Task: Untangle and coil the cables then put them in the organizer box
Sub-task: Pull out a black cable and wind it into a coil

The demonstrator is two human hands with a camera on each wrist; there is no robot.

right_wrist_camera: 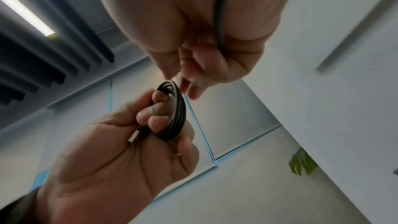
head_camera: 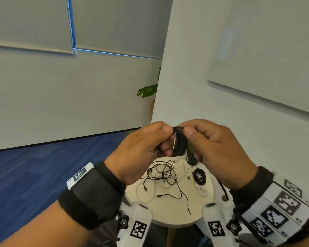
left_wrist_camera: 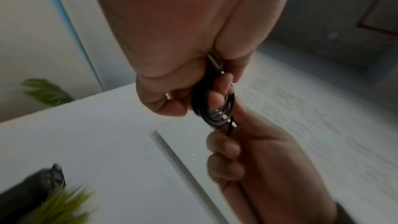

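Above the round white table (head_camera: 169,215) both hands hold one black cable coil (head_camera: 179,142). My left hand (head_camera: 165,139) has its fingers hooked through the loops with the thumb on top; in the right wrist view a metal USB plug (right_wrist_camera: 134,137) lies against its palm. My right hand (head_camera: 192,142) pinches the coil's other side. In the left wrist view the coil (left_wrist_camera: 205,108) sits between the left fingers (left_wrist_camera: 216,96) and the right hand (left_wrist_camera: 237,151). A tangle of black and white cables (head_camera: 161,177) lies on the table. No organizer box shows.
A coiled black cable (head_camera: 199,176) and a coiled white cable (head_camera: 202,190) lie at the table's right side. A small black plant pot (head_camera: 192,160) stands at the back, against a white wall (head_camera: 194,86). Blue carpet (head_camera: 43,166) lies to the left.
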